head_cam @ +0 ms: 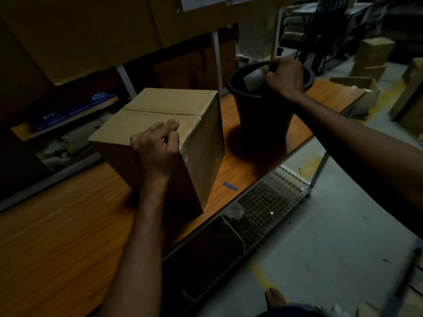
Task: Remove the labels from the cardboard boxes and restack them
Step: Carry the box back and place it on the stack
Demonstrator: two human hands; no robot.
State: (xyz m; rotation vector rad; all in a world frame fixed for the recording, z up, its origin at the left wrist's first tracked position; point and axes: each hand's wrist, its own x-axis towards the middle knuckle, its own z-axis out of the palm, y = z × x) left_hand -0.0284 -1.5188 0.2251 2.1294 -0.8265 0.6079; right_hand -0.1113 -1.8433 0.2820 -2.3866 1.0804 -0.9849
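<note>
Open: bare surface (57, 236) left of cardboard box (160, 106).
Blocked: black bucket (263, 120) near box; narrow gap between.

cardboard box (160, 106): near face largely covered by the left hand (158, 147) and forearm; far sides out of sight.
left hand: fingertips folded under — whether they pinch anything cannot be told.
black bucket (261, 115): inside mostly hidden by the right hand (286, 76); only part of a white sheet (253, 80) shows.
right hand: what its curled fingers hold is unclear.
blue items (100, 96): print too blurred to read.
foot (274, 297): cut by the bottom edge.
</note>
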